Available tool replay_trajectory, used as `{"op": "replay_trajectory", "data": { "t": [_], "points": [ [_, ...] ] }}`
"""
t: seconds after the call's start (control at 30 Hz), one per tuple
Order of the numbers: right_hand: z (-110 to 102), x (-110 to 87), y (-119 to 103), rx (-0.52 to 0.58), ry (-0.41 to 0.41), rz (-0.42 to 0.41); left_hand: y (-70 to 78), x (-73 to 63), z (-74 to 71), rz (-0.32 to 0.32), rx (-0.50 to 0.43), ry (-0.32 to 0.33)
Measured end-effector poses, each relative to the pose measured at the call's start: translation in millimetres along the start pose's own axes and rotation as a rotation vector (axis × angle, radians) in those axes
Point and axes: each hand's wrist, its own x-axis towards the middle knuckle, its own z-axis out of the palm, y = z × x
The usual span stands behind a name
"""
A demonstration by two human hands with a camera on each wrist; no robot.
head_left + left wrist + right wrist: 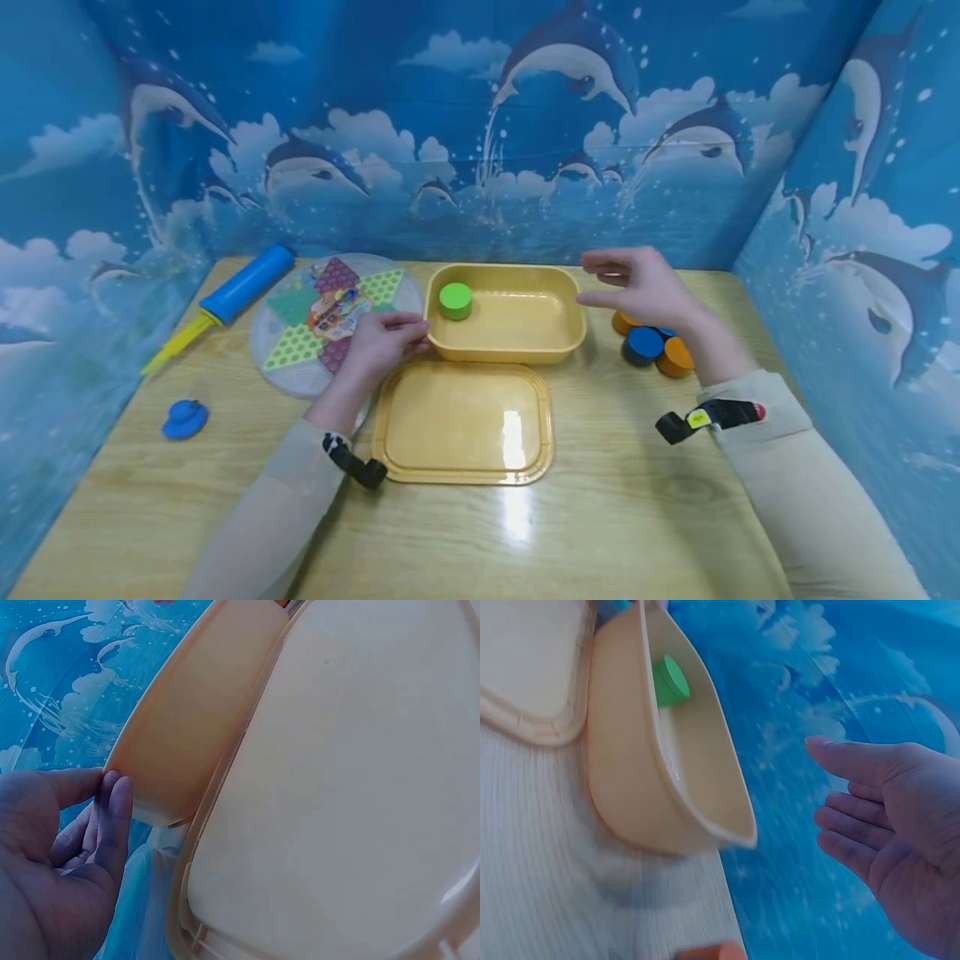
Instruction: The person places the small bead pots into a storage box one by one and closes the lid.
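Observation:
A yellow plastic box (507,352) stands behind its flat yellow lid (461,425) on the table. Inside the box, at its left end, sits a short green cylinder (455,302), also visible in the right wrist view. My left hand (378,343) pinches the rim at the box's left end between thumb and fingers, as the left wrist view shows. Off the right end hovers my right hand (637,287), fingers extended, thumb apart, nothing held. Beneath and beside that hand lie several short cylinders, a blue cylinder (642,346) and an orange cylinder (677,358) among them, partly covered by the hand and forearm.
Left of the box lies a round board (292,346) with coloured star points. A blue pump with a yellow nozzle (247,286) and a small blue toy (185,419) are farther left. Dolphin-printed cloth (480,125) walls the table's back and sides.

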Motion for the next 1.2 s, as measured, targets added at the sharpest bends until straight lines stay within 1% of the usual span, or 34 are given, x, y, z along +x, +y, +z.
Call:
{"op": "replay_trajectory", "data": {
  "t": [0.13, 0.37, 0.5, 0.7, 0.87, 1.0, 1.2],
  "points": [
    [-15, -14.8, 11, -0.024, 0.031, 0.019, 0.2, -0.2, -1.0, 0.003, 0.009, -0.005],
    [-36, -40.2, 24, -0.087, 0.038, 0.095, 0.8, -0.4, -1.2, -0.012, 0.02, -0.002],
    [-44, -52.3, 32, -0.106, 0.063, 0.095, 1.4, -1.1, -1.1, -0.015, 0.024, -0.001],
    [-50, -68.9, 45, -0.149, 0.079, 0.086, 1.1, -0.7, -1.3, -0.014, 0.031, -0.007],
    [-51, -80.3, 56, -0.158, 0.088, 0.092, 1.5, -1.2, -1.9, -0.018, 0.037, -0.01],
    [-53, -89.7, 66, -0.168, 0.106, 0.116, 1.6, -1.4, -1.8, -0.019, 0.052, -0.011],
    [-56, -102.9, 81, -0.148, 0.123, 0.188, 1.6, -1.8, -1.3, -0.018, 0.046, -0.016]
  ]
}}
